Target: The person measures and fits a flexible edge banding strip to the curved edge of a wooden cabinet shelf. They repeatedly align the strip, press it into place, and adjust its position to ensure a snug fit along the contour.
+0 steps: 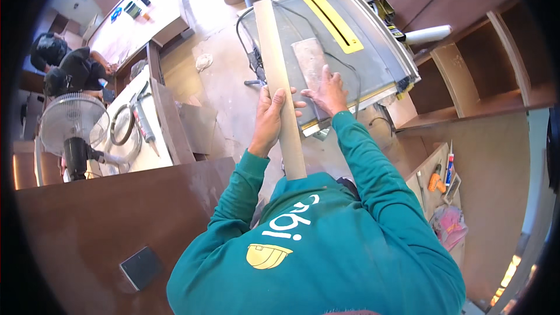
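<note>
A long, narrow wooden strip runs from near my lap out over the grey table saw. My left hand grips it about midway, thumb on top and fingertips showing past its right edge. To the right, a shorter flat wooden board with a dusty, worn face lies on the saw top. My right hand is at this board's right side, fingers apart and thumb stretched toward the strip; whether it presses on the board is hard to see. A yellow slotted insert is set in the saw top.
At left are a standing fan, a caulking gun on a white-topped bench, and another person. A brown panel lies at lower left. Open wooden shelving stands right, with an orange drill below. Cables cross the saw.
</note>
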{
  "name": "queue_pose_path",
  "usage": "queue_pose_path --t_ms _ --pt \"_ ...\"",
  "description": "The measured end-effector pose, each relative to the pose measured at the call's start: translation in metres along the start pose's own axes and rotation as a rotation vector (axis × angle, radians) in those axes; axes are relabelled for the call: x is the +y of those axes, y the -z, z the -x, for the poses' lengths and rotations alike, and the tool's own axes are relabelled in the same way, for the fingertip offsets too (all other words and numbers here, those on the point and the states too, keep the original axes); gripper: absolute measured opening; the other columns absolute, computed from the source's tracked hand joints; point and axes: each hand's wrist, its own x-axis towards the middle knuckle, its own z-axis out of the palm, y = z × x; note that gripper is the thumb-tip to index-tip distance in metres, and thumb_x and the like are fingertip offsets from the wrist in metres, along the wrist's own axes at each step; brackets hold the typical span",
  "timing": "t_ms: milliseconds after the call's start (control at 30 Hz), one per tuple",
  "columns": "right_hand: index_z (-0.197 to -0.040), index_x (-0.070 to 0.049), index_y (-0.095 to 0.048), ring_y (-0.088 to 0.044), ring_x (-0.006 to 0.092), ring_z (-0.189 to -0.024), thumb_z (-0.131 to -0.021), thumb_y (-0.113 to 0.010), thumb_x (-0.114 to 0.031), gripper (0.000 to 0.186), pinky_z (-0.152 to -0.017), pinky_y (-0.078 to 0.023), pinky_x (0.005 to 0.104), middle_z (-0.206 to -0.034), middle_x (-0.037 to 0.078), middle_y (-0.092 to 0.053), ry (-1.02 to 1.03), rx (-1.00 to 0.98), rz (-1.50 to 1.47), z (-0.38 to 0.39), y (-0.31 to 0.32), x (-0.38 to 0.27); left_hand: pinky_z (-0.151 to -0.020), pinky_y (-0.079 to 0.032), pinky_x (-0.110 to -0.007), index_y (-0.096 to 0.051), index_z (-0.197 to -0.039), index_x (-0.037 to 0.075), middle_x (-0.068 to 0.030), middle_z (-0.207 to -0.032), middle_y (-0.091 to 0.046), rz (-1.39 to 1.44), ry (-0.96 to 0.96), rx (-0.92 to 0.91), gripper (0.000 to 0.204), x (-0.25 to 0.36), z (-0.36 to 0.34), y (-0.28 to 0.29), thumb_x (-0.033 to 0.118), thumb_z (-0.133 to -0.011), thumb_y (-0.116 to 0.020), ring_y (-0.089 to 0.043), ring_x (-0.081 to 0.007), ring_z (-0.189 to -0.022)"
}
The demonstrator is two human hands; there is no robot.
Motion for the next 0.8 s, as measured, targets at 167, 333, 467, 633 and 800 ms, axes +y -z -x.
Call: queue_pose_path --t_ms 167,333,467,633,800 --pt "-0.128 0.009 -0.051 -0.061 0.0509 -0.108 -0.088 -0.074 -0.057 0.08 -0.091 -0.051 0.0532 -0.111 0.035 -0.063 0.134 0.166 -0.529 0.019 0.022 0.042 -0.073 -0.061 -0.03 -0.043 -0.136 0.006 -0.0135 -0.127 -0.064 -0.056 -0.089 -0.041 0.04 -0.017 -0.013 -0.044 0.027 -0.107 -0.06 -0.07 -0.0186 -0.088" --pt "-0.148 0.011 -0.039 -0.051 0.0473 -0.132 -0.093 -0.069 -0.052 0.089 -0.112 -0.042 0.0492 -0.141 0.035 -0.05 0.201 0.009 -0.534 0.086 0.047 0.067 -0.072 -0.058 -0.032 -0.058 -0.131 0.006 -0.0099 -0.107 -0.069 -0.005 -0.035 0.138 0.044 -0.051 -0.031 -0.051 0.042 -0.105 -0.06 -0.066 -0.0177 -0.082" --pt "-0.152 0.008 -0.034 -0.05 0.0464 -0.13 -0.087 -0.073 -0.058 0.1 -0.106 -0.043 0.0545 -0.139 0.032 -0.047 0.232 -0.038 -0.285 0.097 0.05 0.07 -0.093 -0.051 -0.038 -0.042 -0.148 0.004 -0.0188 -0.137 -0.056 -0.331 -0.042 0.232 0.062 -0.059 -0.07 -0.048 0.048 -0.107 -0.052 -0.06 -0.023 -0.111" --pt "-0.153 0.005 -0.033 -0.048 0.0435 -0.127 -0.079 -0.078 -0.063 0.11 -0.101 -0.044 0.0548 -0.134 0.029 -0.047 0.261 0.062 -0.041 0.066 -0.001 0.051 -0.109 -0.04 -0.042 -0.03 -0.159 0.002 -0.0239 -0.146 -0.05 -0.744 -0.257 0.245 0.074 -0.04 -0.106 -0.026 0.039 -0.103 -0.061 -0.05 -0.0326 -0.131" --pt "-0.155 0.004 -0.03 -0.047 0.042 -0.128 -0.074 -0.087 -0.047 0.111 -0.099 -0.045 0.0551 -0.135 0.027 -0.046 0.182 0.169 -0.021 0.054 -0.028 0.051 -0.105 -0.043 -0.043 -0.03 -0.159 0.0 -0.025 -0.141 -0.053 -0.918 -0.186 0.143 0.08 -0.036 -0.116 -0.006 0.035 -0.098 -0.068 -0.056 -0.0326 -0.122"
